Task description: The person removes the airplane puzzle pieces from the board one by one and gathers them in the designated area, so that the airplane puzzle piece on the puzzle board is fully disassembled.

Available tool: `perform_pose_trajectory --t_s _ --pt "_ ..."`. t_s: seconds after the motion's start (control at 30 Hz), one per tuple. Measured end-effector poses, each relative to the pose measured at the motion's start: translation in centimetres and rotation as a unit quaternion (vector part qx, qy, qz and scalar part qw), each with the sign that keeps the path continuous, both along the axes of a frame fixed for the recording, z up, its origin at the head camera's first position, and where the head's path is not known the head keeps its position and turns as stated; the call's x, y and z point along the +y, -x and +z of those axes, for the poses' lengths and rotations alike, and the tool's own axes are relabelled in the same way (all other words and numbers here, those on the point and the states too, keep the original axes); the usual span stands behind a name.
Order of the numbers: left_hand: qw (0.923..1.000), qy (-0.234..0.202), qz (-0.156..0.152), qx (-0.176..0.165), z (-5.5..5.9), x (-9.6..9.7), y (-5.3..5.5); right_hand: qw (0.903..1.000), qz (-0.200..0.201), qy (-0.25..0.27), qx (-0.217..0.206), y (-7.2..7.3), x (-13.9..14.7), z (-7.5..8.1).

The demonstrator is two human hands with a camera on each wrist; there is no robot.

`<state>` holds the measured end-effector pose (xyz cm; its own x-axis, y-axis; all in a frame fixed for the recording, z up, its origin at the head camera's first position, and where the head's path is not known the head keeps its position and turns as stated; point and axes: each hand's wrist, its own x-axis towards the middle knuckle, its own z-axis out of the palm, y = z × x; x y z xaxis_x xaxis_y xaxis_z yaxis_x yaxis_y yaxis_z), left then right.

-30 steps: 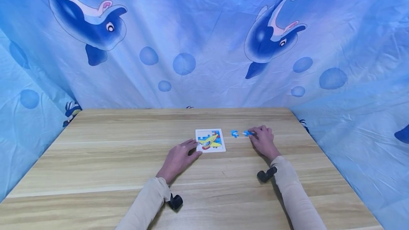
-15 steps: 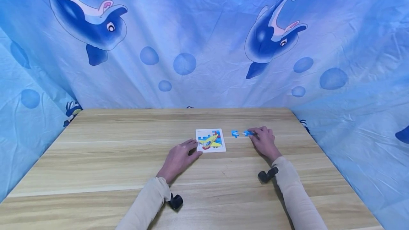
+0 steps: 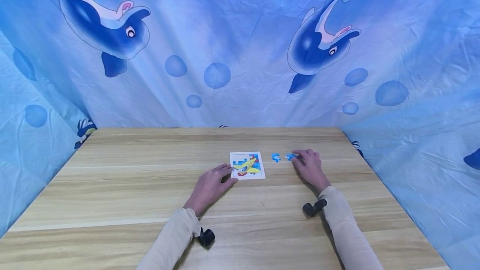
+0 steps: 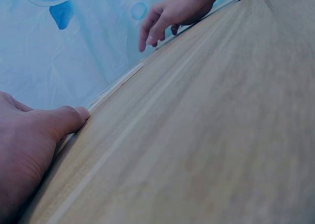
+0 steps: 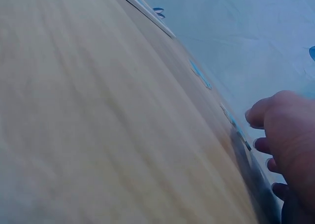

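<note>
A white-framed jigsaw puzzle (image 3: 247, 177) with a yellow aeroplane picture lies flat on the table, its upper left part lacking pieces. My left hand (image 3: 211, 186) rests at its left front corner, thumb by the front edge and fingers along the left side. In the left wrist view, the left thumb (image 4: 69, 119) stretches straight along the frame edge. Right of the puzzle lie two blue and white jigsaw pieces, a nearer piece (image 3: 276, 157) and a farther piece (image 3: 288, 157). My right hand (image 3: 309, 166) has its fingertips at the farther piece, thumb and fingers apart in the right wrist view.
The wood-grain table (image 3: 150, 203) runs back to a blue dolphin-print curtain (image 3: 240, 53), which also hangs at both sides. A small black device (image 3: 206, 237) sits at the left cuff, and a similar device (image 3: 314, 208) at the right cuff.
</note>
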<state>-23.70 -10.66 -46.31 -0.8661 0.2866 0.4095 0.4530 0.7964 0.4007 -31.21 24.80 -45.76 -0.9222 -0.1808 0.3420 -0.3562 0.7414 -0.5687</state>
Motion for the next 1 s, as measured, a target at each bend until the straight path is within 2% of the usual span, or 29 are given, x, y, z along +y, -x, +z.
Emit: perform_pose_trajectory --t_s 0.23,0.33,0.67,0.87,1.0 --pt "1.0000 -0.004 0.000 0.000 0.0 -0.1 -0.1 0.9969 0.040 0.030 0.060 -0.2 -2.1 0.6" --pt "1.0000 -0.006 -0.002 0.002 0.0 -0.1 0.0 0.9958 0.054 0.032 0.067 -0.3 -3.4 0.8" --pt "1.0000 -0.002 -0.005 0.004 -0.1 0.0 0.0 0.9965 0.076 0.027 0.021 -0.4 -7.2 0.9" --pt "0.9999 -0.008 -0.006 0.007 -0.1 0.0 0.0 0.9956 0.088 0.015 0.027 -0.1 -8.9 0.7" --pt "0.9999 -0.010 -0.006 0.007 0.0 0.0 0.0 0.9963 0.085 0.005 0.014 0.0 -9.7 0.6"
